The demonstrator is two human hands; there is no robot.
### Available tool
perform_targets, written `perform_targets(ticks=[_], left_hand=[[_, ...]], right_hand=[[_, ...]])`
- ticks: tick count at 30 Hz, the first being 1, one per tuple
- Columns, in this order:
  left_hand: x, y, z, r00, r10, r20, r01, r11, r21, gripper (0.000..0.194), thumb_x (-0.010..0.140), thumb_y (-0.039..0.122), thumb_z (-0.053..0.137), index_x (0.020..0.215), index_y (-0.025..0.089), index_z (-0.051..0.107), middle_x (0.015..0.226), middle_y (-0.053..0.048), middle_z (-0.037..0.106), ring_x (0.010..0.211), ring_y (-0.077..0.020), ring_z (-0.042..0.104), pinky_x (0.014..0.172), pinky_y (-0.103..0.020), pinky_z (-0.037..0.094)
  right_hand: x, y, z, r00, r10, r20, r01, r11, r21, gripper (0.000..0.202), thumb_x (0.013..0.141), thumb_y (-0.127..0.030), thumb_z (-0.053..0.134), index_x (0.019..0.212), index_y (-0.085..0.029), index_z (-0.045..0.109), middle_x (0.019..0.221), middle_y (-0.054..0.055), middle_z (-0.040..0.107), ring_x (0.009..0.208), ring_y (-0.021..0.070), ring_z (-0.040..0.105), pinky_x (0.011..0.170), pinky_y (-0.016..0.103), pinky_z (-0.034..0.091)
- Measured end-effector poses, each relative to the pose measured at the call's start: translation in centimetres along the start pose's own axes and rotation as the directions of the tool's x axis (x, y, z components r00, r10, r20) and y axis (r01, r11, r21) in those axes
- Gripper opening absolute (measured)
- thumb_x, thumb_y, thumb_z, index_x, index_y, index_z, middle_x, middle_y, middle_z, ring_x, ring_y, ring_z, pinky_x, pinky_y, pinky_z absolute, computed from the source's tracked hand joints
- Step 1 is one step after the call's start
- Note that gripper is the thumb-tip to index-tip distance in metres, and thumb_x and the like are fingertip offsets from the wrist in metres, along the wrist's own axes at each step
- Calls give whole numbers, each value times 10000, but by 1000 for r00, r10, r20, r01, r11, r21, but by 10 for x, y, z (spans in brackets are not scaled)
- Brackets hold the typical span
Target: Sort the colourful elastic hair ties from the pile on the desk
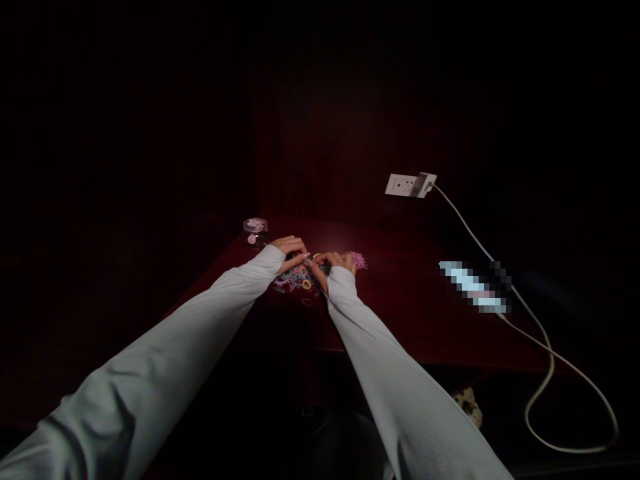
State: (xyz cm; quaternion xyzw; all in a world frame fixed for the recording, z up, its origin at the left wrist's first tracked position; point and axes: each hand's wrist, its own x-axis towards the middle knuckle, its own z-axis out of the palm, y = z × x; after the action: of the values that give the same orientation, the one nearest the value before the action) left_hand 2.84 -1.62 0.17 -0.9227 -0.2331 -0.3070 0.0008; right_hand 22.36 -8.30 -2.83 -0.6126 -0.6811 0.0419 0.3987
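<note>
Left hand (291,248): fingers bent, tips close to the right's above the table; I cannot tell how far they part or what they hold.
Right hand (338,261): curled opposite, its grip equally unclear to me.
Colored bands (296,279): loosely heaped below the 2 hands, 1 yellow ring (307,285) among them.
Pink bundle (358,260): just beside the right hand.
Clear container (255,227): beyond the left hand, pale pink pieces visible.
</note>
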Motion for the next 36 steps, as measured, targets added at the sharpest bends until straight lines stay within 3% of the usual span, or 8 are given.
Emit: perform_targets(ticks=[6,11,16,21,25,29,32,36], left_hand=[[1,-4,5,1000,1,-9,-1,999,-54,330,1095,372,467,907,193,671,861,-41,671,834,-195,595,838,-333,500],[-3,-11,12,999,-27,-25,25,997,-77,321,1087,375,472,892,196,655,834,-18,648,791,-173,584,798,-292,471],[-14,-22,6,997,-56,-44,55,998,-16,353,1080,400,439,841,208,616,774,-5,600,756,-173,576,766,-281,454],[-22,-15,5,994,-95,-59,96,995,11,361,1078,403,411,865,220,638,820,-19,646,819,-190,599,832,-309,462],[-26,3,8,999,-45,15,43,996,75,325,1085,348,436,896,226,671,853,-30,683,865,-199,612,812,-311,427],[-27,13,2,998,-60,13,58,991,116,266,1073,360,495,986,234,713,976,-44,740,944,-217,627,850,-330,435],[-28,16,-6,994,-107,-36,110,990,86,245,1054,375,523,1078,226,716,1113,-56,759,1011,-227,634,910,-346,459],[-38,20,-15,964,-188,-189,200,979,46,278,1057,378,481,1087,226,712,1161,-67,751,1052,-229,637,978,-354,477]], right_hand=[[-3,-7,-4,995,-69,68,71,997,-23,259,1048,-458,642,952,-293,817,1074,20,754,1110,245,498,946,360,301],[0,-3,-3,995,-64,83,64,998,2,285,1062,-480,617,1004,-289,821,1113,12,761,1115,223,496,966,359,308],[2,0,-3,994,-44,105,50,998,-50,234,1039,-466,660,996,-305,825,1084,-1,778,1107,223,505,986,363,318],[-3,11,-14,996,73,-52,-78,991,-112,246,1058,-439,613,1013,-312,818,1128,20,781,1111,246,534,981,379,336],[-1,39,-40,967,144,-209,-182,968,-175,264,1054,-417,596,1003,-287,819,1118,43,775,1099,251,527,968,374,315],[2,67,-66,926,220,-307,-302,920,-250,288,1050,-418,579,1008,-264,819,1167,56,761,1140,269,513,983,383,292],[4,79,-72,912,246,-328,-348,888,-302,322,1054,-438,553,990,-265,818,1155,71,750,1138,279,510,960,383,292],[10,83,-69,952,176,-252,-272,863,-425,316,1049,-445,557,1022,-263,814,1202,93,740,1173,300,510,983,400,300]])
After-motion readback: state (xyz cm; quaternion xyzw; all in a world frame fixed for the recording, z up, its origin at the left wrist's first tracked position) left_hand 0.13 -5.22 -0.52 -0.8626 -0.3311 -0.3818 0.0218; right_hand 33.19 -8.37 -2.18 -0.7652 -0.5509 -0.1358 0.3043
